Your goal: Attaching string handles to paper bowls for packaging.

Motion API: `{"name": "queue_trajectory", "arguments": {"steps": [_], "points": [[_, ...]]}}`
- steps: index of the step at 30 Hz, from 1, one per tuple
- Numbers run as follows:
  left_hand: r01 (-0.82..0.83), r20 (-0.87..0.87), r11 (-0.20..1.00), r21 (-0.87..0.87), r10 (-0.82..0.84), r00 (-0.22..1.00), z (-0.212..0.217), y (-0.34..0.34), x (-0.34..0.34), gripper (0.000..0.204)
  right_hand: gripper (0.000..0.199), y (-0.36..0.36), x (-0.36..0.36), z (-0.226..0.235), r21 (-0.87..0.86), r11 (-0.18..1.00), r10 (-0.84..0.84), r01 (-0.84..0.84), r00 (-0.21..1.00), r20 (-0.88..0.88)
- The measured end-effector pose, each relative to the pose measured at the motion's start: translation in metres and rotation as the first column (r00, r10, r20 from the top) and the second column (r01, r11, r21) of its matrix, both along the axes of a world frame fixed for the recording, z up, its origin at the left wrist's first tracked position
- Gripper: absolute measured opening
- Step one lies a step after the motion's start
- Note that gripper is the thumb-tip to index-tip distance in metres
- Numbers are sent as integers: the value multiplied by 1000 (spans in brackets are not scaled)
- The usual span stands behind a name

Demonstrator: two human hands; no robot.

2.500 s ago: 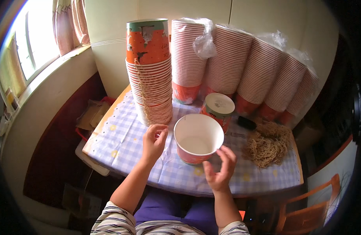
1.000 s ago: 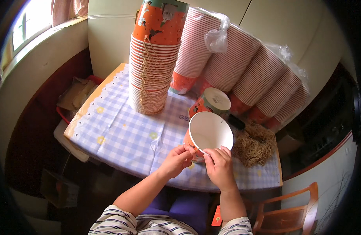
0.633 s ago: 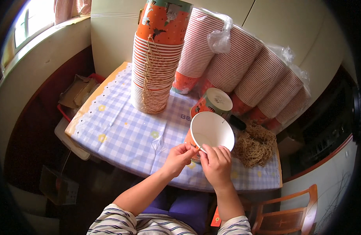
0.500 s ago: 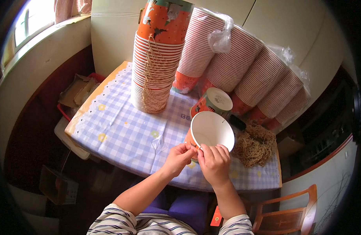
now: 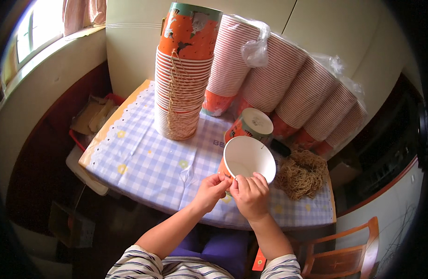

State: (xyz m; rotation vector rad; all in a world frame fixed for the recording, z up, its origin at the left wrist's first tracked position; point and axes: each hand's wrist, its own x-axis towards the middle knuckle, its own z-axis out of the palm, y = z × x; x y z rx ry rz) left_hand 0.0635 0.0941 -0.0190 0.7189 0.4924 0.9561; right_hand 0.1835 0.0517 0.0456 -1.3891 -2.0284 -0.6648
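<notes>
At the far left of the view, a window (image 5: 35, 28) let in bright light above a pale ledge, and below it a dark floor held a crumpled brown box (image 5: 90, 118). On the table (image 5: 144, 162), covered with a blue-and-white checked cloth, a tall stack of orange paper cups (image 5: 183, 79) stood upright with thin strings hanging down its side. Nearer the person, the left forearm rose from the lower edge in a striped sleeve and angled up toward the right, ending in the left hand (image 5: 210, 191), whose fingers were curled and pressed together at the tips, pinching at the near rim of a single paper cup (image 5: 248, 160). That cup, white inside and orange outside, was tilted with its mouth toward the camera, held just above the table's near edge. The right hand (image 5: 251, 197) came up beside the left, touching it, its fingers bent forward and closed over the cup's lower rim. Behind the cup stood another cup upside down (image 5: 251, 126). Further right lay a tangle of tan string (image 5: 301, 173), and behind it leaned long bagged rows of stacked cups (image 5: 288, 88). A wooden chair (image 5: 348, 253) showed at the lower right.
</notes>
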Motion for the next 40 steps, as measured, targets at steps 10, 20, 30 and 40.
{"name": "queue_trajectory", "arguments": {"steps": [10, 20, 30, 40], "points": [[18, -99, 1000, 13, -17, 995, -4, 1, -10, 12, 39, -15, 8, -1, 82, 994, -59, 68, 992, -108], [-174, -474, 703, 690, 620, 625, 53, 54, -19, 65, 44, -34, 79, -96, -175, 984, -163, -33, 226, -960], [-29, -453, 887, 460, 263, 852, 36, 77, -31, 37, 72, -27, 69, -81, -201, 800, -427, -565, -301, -853], [-101, -210, 943, 317, 174, 962, 47, 76, -62, 41, 36, -23, 49, -78, -31, 828, -225, -560, -280, -933]]}}
